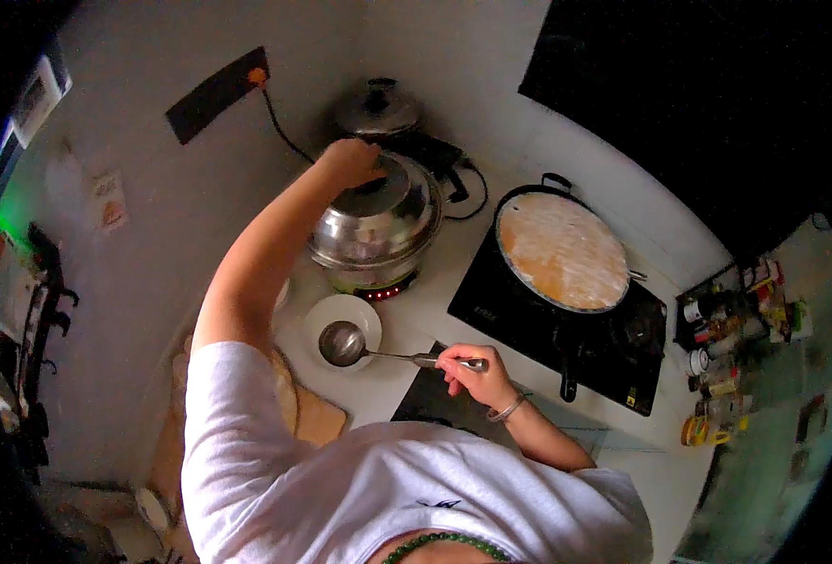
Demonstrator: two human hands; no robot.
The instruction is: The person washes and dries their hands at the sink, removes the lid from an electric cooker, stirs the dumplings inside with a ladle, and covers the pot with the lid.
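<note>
My left hand (352, 164) reaches up and closes on the dark knob of a domed metal pot lid (367, 226). The lid sits on a steel electric pot (364, 279) with red lights low on its front. In my right hand (477, 371) is a metal ladle (343, 344), gripped by its handle. The ladle's round head is over a white bowl (367, 321) on the counter; whether they touch I cannot tell. My left fingertips are partly hidden in shadow by the knob.
Right of the pot, a frying pan (562, 249) with a pale, flat round layer rests on a black cooktop (501, 305). Behind stands another lidded pot (378, 108). A power cord (280, 122) runs from the wall. Jars and bottles (717, 376) line the right; a wooden board (320, 415) lies near my left side.
</note>
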